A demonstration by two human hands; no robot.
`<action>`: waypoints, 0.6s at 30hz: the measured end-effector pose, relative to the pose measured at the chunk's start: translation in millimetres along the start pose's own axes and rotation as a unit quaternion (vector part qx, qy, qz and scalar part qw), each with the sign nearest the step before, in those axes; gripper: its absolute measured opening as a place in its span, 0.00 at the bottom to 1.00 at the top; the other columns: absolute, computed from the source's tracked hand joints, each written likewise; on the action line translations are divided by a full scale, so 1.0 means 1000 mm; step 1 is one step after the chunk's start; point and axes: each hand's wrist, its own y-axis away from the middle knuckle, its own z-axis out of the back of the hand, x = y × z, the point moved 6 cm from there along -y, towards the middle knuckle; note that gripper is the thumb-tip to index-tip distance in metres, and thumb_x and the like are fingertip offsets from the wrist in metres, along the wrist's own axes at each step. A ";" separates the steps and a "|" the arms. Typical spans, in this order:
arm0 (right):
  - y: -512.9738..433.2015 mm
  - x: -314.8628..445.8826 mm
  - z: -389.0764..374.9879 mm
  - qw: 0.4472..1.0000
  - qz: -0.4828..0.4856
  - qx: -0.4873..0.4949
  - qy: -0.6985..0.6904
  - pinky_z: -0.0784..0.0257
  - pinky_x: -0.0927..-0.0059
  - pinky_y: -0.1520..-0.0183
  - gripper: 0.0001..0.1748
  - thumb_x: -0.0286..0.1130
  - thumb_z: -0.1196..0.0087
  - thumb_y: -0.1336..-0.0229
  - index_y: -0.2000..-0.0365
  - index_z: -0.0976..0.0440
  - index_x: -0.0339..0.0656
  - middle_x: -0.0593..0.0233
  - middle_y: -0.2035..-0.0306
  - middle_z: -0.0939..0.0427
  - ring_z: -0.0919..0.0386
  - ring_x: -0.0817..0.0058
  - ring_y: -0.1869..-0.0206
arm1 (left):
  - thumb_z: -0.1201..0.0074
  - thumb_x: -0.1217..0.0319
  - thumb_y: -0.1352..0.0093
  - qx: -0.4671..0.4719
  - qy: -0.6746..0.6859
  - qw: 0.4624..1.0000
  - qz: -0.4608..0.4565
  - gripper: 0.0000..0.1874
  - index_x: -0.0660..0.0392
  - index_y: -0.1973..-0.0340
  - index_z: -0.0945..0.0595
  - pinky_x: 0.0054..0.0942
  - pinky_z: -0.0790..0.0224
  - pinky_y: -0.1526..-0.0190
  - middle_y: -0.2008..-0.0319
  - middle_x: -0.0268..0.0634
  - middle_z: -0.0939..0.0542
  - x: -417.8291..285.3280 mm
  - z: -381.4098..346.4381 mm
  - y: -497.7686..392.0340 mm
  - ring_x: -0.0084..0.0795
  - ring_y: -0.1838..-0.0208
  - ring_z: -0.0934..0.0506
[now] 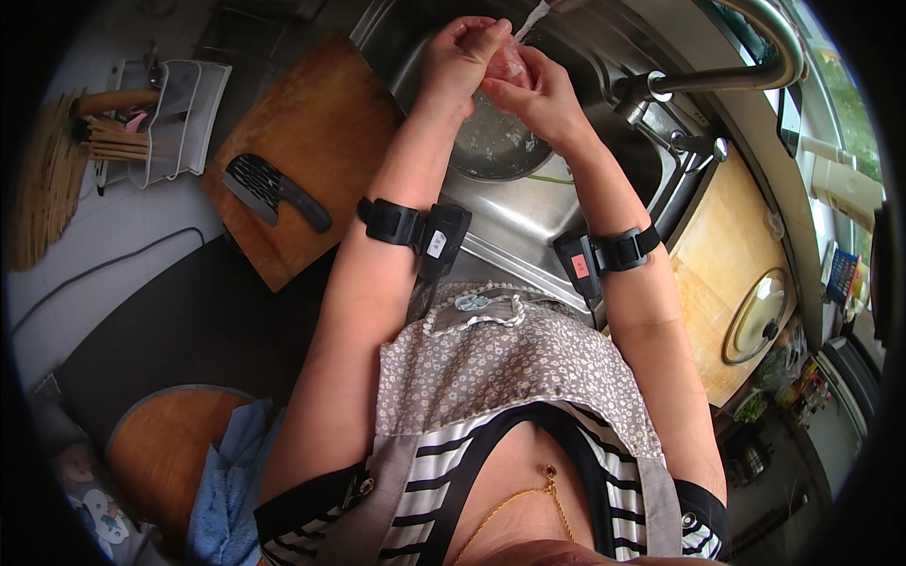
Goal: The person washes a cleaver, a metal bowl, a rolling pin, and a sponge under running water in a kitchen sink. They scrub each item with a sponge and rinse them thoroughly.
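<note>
Both of my hands are over the stainless steel sink [506, 237], above a round metal basin [499, 152] that holds water. Between them is a piece of pink raw meat [508, 65], seemingly wrapped in clear plastic, with a twisted end sticking up. My left hand [463, 53] grips it from the left, fingers pinched near its top. My right hand [534, 92] holds its lower right side with the thumb across it. The fingers partly hide the meat. A green stem [552, 180] lies by the basin's rim.
A cleaver [276, 194] with a dark handle lies on a wooden cutting board [318, 127] left of the sink. The faucet [708, 81] arches at the upper right. A glass lid [757, 315] rests on a pale board [722, 233] at the right. A white wire rack [187, 120] holds utensils.
</note>
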 end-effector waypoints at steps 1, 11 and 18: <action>0.000 0.000 0.001 1.000 0.002 -0.005 -0.002 0.27 0.78 0.63 0.32 0.30 0.34 0.53 0.47 0.31 0.28 0.64 0.64 0.21 0.24 0.81 0.66 | 0.34 0.68 0.38 0.001 0.004 1.000 0.005 0.12 0.60 0.65 0.20 0.23 0.26 0.63 0.70 0.35 0.19 0.001 0.000 0.000 0.24 0.67 0.21; 0.004 0.018 0.002 0.962 0.105 -0.114 0.225 0.27 0.76 0.60 0.25 0.33 0.32 0.53 0.56 0.26 0.33 0.63 0.67 0.20 0.22 0.78 0.64 | 0.40 0.67 0.33 0.025 0.067 0.997 0.034 0.11 0.58 0.59 0.20 0.26 0.25 0.59 0.66 0.35 0.19 0.005 0.000 0.000 0.26 0.62 0.20; 0.003 0.010 0.012 0.975 0.059 -0.169 0.132 0.23 0.70 0.56 0.35 0.41 0.28 0.58 0.51 0.28 0.35 0.59 0.63 0.19 0.19 0.69 0.60 | 0.43 0.70 0.32 -0.013 0.027 0.996 0.081 0.12 0.57 0.54 0.22 0.29 0.27 0.55 0.60 0.36 0.19 0.005 0.013 0.008 0.28 0.56 0.21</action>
